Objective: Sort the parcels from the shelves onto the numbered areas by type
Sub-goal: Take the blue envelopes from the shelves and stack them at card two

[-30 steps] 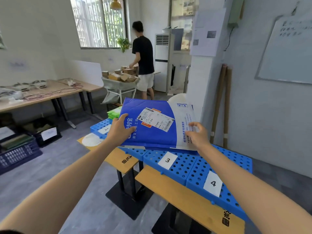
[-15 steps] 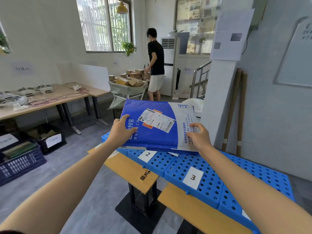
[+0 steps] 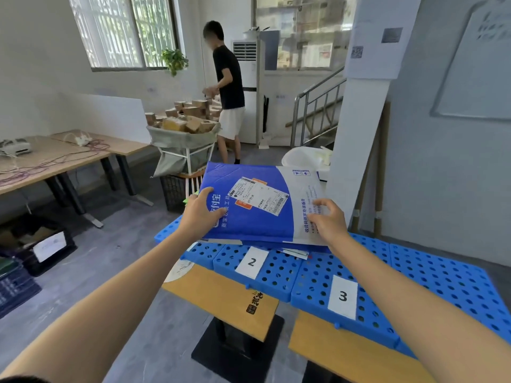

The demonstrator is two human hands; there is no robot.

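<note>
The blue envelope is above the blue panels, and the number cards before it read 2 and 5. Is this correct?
No. The head view shows card 2 and card 3; there is no 5. The envelope is above the blue panels.

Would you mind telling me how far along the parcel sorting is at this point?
Done: flat envelopes already lie on the blue panel behind label 2. In hand: the left hand and right hand are on a blue and white mailer just over that pile. Left: letting it go; how many parcels remain elsewhere cannot be seen.
</note>
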